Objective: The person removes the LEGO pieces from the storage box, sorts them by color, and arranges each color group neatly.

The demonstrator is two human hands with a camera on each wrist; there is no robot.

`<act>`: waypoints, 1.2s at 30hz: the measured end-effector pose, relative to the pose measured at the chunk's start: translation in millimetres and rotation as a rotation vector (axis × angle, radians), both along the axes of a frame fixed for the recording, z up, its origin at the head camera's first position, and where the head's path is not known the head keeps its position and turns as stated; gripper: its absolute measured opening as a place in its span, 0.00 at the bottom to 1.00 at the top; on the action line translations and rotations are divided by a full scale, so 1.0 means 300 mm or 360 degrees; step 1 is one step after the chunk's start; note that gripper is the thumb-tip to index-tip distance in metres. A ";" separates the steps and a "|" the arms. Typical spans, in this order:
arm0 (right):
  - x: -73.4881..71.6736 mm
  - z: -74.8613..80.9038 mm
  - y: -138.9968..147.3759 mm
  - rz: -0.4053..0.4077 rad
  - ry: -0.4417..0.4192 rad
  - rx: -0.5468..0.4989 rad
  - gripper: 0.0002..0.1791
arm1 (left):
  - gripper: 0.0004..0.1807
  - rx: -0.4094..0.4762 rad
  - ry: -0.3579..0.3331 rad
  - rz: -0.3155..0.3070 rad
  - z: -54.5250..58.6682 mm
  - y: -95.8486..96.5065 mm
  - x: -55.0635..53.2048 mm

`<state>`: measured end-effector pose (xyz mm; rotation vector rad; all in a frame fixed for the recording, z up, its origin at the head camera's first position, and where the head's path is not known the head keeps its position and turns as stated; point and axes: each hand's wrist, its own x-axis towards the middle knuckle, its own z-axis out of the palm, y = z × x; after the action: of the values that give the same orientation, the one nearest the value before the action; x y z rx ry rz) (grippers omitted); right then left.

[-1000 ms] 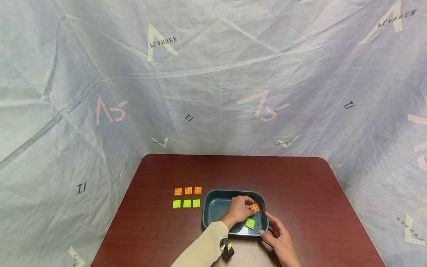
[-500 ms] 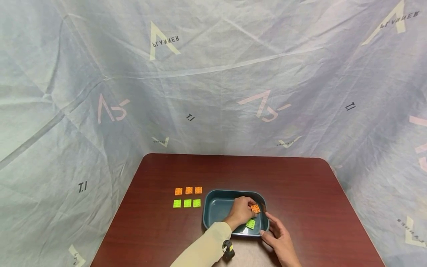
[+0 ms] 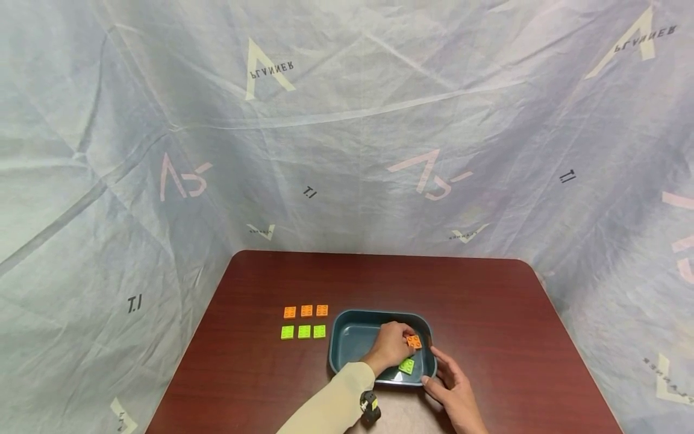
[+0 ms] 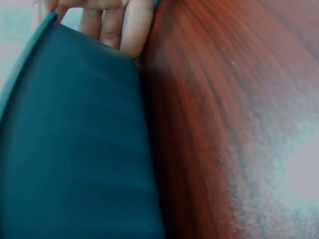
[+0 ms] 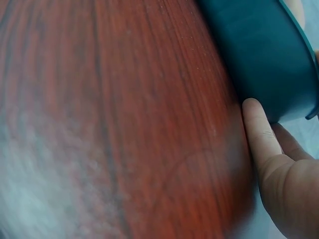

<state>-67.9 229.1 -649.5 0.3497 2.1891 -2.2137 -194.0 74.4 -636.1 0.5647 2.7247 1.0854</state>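
In the head view my left hand (image 3: 390, 346) reaches into a dark teal tray (image 3: 347, 313) and pinches an orange toy building brick (image 3: 414, 342). A lime green brick (image 3: 406, 366) lies just below it, partly behind the hand. My right hand (image 3: 454, 392) holds the tray's right end from outside, thumb near the front corner. The right wrist view shows its thumb (image 5: 260, 130) against the tray's outer wall (image 5: 269, 55). In the left wrist view, fingers (image 4: 112, 25) curl by the far end of the tray wall (image 4: 79, 134).
Left of the tray, a row of orange bricks (image 3: 306, 310) lies above a row of green bricks (image 3: 304, 331). All sit on a reddish-brown wooden table (image 3: 504, 313). Pale printed sheeting (image 3: 347, 150) hangs behind and beside the table.
The orange brick has turned slightly in my left fingers and sits a little lower. My right hand and the tray hold their places.
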 end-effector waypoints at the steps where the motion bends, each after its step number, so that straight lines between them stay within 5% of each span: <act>1: 0.000 -0.001 0.000 0.0000 0.0002 -0.0005 0.40 | 0.19 0.0023 -0.0018 0.0000 0.000 -0.002 0.000; 24: -0.002 0.001 0.002 0.0001 -0.0007 -0.0022 0.39 | 0.18 0.0333 -0.0199 0.0038 0.045 -0.033 -0.006; 36: -0.001 -0.013 0.005 -0.0009 0.0003 -0.0024 0.40 | 0.18 0.0493 -0.0234 0.0023 0.099 -0.121 -0.002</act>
<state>-68.1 230.5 -653.5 0.3536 2.1736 -2.2335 -194.6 38.0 -606.5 0.4832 2.4559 1.5022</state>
